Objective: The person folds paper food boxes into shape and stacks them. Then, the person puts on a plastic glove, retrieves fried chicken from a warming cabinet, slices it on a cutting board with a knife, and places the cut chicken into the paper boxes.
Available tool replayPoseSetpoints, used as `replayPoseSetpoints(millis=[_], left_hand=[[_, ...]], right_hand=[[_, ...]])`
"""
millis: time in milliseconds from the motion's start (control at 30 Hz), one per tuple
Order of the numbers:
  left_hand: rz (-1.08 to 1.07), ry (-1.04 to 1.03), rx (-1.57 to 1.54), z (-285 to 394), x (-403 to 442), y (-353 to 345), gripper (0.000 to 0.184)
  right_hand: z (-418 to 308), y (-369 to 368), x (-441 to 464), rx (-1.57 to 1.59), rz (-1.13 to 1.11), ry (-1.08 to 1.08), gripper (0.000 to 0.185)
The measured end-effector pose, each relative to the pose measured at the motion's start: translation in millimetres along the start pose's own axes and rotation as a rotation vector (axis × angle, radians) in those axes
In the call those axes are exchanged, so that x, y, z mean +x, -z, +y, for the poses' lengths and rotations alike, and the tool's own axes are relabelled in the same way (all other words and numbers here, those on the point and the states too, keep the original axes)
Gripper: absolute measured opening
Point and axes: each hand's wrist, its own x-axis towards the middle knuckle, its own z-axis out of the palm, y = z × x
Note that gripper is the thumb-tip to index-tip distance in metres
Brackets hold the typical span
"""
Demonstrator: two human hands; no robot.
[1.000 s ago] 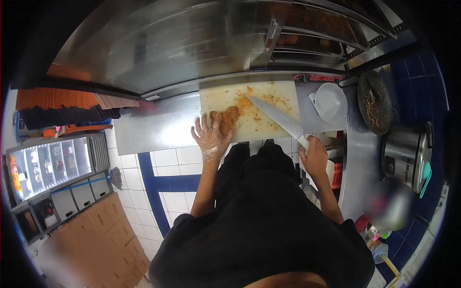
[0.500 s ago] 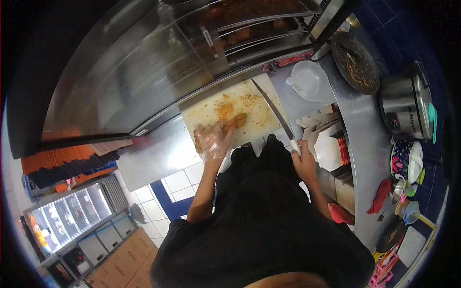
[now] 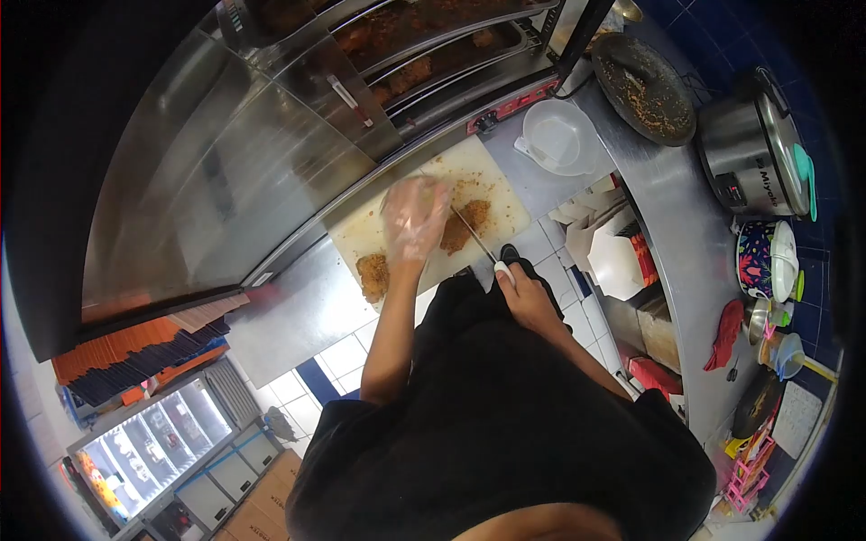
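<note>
My left hand (image 3: 417,216), in a clear plastic glove, is over the left part of the cutting board (image 3: 361,219); its fingers are blurred. My right hand (image 3: 525,293) is closed on the white handle of a knife (image 3: 478,241). The blade reaches up and left across the board, beside a brown, crumbed piece of food (image 3: 465,225). Another crumbed piece (image 3: 372,276) lies at the board's lower left corner, near my left wrist. Crumbs are scattered over the board.
A white plastic bowl (image 3: 559,137) stands on the metal counter right of the board. Farther right are a dark stone mortar (image 3: 644,88) and a steel cooker (image 3: 749,144). Trays of food (image 3: 410,77) sit in the cabinet ahead. Open paper boxes (image 3: 613,257) lie below the counter.
The view has turned. My left hand has moved away from the food and up over the board. The knife has come left, nearer the food, and two pieces now lie apart.
</note>
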Motion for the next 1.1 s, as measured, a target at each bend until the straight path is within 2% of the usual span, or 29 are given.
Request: replayPoseSetpoints(millis=[33, 100, 133, 200, 333, 500, 633, 733, 800, 900, 1000, 1067, 1100], left_hand=[[-0.096, -0.031, -0.011, 8.9, 19.1, -3.9, 0.023], [-0.288, -0.041, -0.083, 0.0, 44.1, -41.8, 0.03], [-0.289, -0.037, -0.087, -8.7, 52.3, -63.3, 0.03], [-0.582, -0.124, 0.042, -28.0, 57.3, -102.3, 0.041], [-0.565, -0.021, 0.03, -41.5, 54.3, -120.5, 0.041], [-0.484, -0.164, 0.024, -40.5, 47.5, -120.4, 0.039], [-0.591, -0.15, 0.031, -21.7, 50.0, -88.9, 0.04], [-0.494, -0.134, -0.021, -30.2, 42.2, -91.1, 0.04], [-0.54, 0.026, 0.103, -37.8, 36.0, -94.7, 0.039], [-0.552, 0.024, 0.087, -47.5, 38.5, -100.6, 0.041], [-0.573, 0.025, 0.07, -43.8, 43.6, -96.0, 0.044], [-0.58, 0.03, 0.065, -40.1, 41.2, -88.4, 0.042], [-0.526, 0.02, 0.033, -31.4, 44.0, -76.5, 0.041]], right_hand=[[3.6, -5.3, 3.4, -0.03, 0.022, 0.014, 0.041], [4.6, -10.0, 4.8, -0.067, 0.039, 0.024, 0.042], [2.2, -12.5, 5.4, -0.1, 0.034, -0.003, 0.043], [3.6, -17.5, 9.4, -0.136, 0.029, -0.035, 0.044], [18.3, -38.2, 31.9, -0.222, 0.092, 0.0, 0.045], [14.6, -27.0, 23.8, -0.145, 0.068, -0.016, 0.04], [4.4, -10.4, 4.5, -0.118, 0.023, 0.005, 0.043], [8.3, -22.0, 8.4, -0.145, 0.025, 0.016, 0.045], [11.6, -37.4, 16.2, -0.183, 0.037, 0.026, 0.045], [13.9, -46.1, 22.0, -0.221, 0.043, -0.011, 0.039], [7.2, -40.2, 24.6, -0.183, 0.073, 0.027, 0.04], [6.5, -29.1, 16.6, -0.159, 0.025, 0.044, 0.047], [2.8, -24.2, 11.9, -0.158, 0.024, 0.042, 0.047]])
